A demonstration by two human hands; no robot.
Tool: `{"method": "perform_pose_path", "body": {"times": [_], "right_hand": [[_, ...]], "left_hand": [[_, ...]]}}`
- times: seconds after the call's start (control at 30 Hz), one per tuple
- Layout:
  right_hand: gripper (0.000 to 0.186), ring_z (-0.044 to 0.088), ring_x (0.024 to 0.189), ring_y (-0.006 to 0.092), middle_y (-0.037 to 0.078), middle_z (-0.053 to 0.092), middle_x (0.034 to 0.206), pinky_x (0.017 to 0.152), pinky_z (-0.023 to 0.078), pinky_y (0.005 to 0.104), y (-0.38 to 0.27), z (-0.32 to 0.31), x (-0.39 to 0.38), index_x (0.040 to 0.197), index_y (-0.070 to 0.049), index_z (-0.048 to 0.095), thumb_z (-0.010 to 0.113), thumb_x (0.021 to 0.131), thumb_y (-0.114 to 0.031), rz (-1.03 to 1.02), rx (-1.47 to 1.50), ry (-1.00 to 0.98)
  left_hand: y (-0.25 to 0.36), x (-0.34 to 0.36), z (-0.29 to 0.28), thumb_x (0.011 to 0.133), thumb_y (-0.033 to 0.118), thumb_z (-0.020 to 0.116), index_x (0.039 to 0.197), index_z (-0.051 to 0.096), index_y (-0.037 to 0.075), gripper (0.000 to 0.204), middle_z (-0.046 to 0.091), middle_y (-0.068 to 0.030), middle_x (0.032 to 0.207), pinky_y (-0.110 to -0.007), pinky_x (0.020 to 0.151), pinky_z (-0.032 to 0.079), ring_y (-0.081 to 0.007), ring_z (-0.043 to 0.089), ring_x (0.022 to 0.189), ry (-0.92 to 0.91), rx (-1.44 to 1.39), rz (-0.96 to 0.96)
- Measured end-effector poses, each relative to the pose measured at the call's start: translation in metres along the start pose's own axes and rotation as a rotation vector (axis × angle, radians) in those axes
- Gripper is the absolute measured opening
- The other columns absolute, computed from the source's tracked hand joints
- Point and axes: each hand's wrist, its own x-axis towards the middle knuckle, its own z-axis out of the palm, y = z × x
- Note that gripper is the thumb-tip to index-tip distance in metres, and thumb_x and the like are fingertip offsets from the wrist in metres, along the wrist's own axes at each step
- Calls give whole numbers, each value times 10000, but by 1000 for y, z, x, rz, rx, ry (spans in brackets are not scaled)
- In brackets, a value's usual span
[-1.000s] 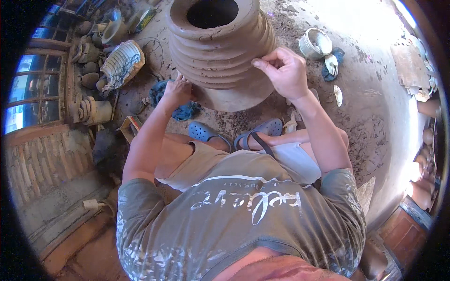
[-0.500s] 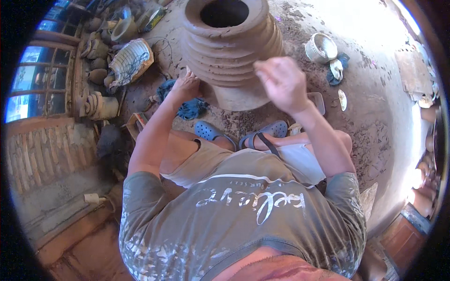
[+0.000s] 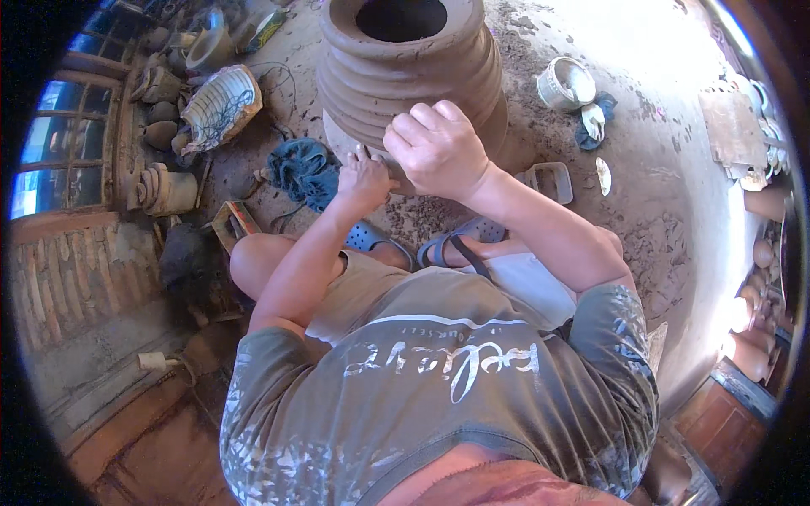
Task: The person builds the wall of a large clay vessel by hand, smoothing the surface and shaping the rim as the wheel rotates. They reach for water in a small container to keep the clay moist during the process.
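A large brown clay pot [image 3: 405, 67] with ridged coil walls and an open mouth stands on the dirt floor in front of me. I sit low behind it, knees bent. My right hand [image 3: 437, 148] is curled, knuckles up, against the pot's lower front wall, closed over a small dark piece [image 3: 392, 169] that is mostly hidden. My left hand [image 3: 363, 177] sits just left of it, fingers bunched against the pot's base and touching the same piece. Whether the left hand grips anything is not visible.
A blue cloth [image 3: 299, 169] lies left of the pot, with a pale ribbed vessel [image 3: 221, 101] beyond it. A white bucket [image 3: 567, 83] and a small rectangular tray [image 3: 553, 181] are to the right. My blue sandals [image 3: 468, 236] rest below. Clay pots [image 3: 764, 253] line the right edge.
My right hand left the pot's right side and came down to its lower front. My left hand shifted right from the left side, so both hands now meet.
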Motion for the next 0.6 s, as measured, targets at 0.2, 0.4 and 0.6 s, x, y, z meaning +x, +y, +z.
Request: {"method": "perform_pose_path", "body": {"times": [0.2,0.4,0.6], "right_hand": [[82,552,752,187,2,556,794,664,428,341,14,-9,-10,785,-121,637,642,726,-178,-33,15,-41],[58,546,727,148,-26,496,742,641,404,318,29,-9,-18,731,-152,610,661,738,-179,-55,37,59],[56,574,733,138,-40,590,813,641,412,311,48,-14,-34,791,-137,671,664,743,-164,-54,65,70]], "left_hand": [[-30,6,-41,864,502,810,1407,602,-4,771,433,-200,1619,-491,1063,544,-397,410,1506,-136,111,-9],[-107,51,-27,821,419,862,1494,500,55,847,500,-102,1577,-464,1121,514,-330,430,1488,-48,122,165],[-113,69,-70,779,411,892,1404,632,168,720,648,-119,1413,-446,1074,529,-329,544,1386,-88,99,157]]}}
